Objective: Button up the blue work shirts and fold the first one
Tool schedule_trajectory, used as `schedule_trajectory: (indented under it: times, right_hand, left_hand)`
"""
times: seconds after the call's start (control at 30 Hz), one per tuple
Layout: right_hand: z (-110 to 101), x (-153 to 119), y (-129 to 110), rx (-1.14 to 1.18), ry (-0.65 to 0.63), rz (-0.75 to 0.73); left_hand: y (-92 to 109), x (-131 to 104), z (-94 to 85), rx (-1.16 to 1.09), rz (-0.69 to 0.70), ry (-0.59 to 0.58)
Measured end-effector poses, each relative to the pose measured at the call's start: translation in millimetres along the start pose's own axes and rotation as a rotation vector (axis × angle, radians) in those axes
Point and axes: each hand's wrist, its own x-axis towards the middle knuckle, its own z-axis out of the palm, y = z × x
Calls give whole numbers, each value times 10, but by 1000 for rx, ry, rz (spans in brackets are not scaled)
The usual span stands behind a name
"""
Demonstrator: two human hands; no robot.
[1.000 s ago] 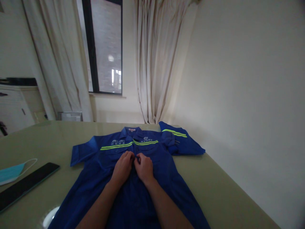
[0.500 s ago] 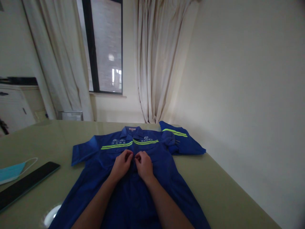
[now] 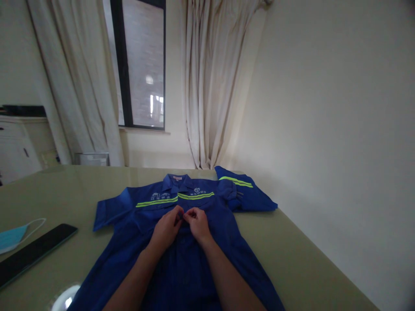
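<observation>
A blue short-sleeved work shirt (image 3: pixel 227 242) lies face up on the table, collar at the far end, with yellow-green reflective stripes and white print across the chest. Over its front opening, just below the stripes, my left hand (image 3: pixel 168 224) is closed with its fingers pinching the shirt's front edge. My right hand (image 3: pixel 197 222) pinches the cloth right beside it, the fingertips of both hands nearly touching. Whatever button lies between the fingertips is too small and hidden to make out.
Beyond the shirt's right sleeve lies a folded blue garment (image 3: pixel 256 196) with matching stripes. A blue face mask (image 3: pixel 13 238) and a long black phone-like object (image 3: pixel 39 252) rest at the left of the greenish table (image 3: pixel 308 259). A wall borders the right side.
My hands have come closer together at the shirt's front, fingertips now nearly meeting. The whole view has shifted slightly.
</observation>
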Motion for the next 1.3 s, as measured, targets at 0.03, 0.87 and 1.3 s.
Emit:
schedule_trajectory:
  times: [0.03,0.87,1.3]
  right_hand:
    - [-11,-1,-6,-17,-22,4]
    - [110,-59,-385,-758,11,-30]
    - [5,38,-90,-327,134,-50]
  left_hand:
    - [35,-25,8,77,9,9]
    - [276,-732,-16,597,53,6]
    - [139,53,40,615,-3,46]
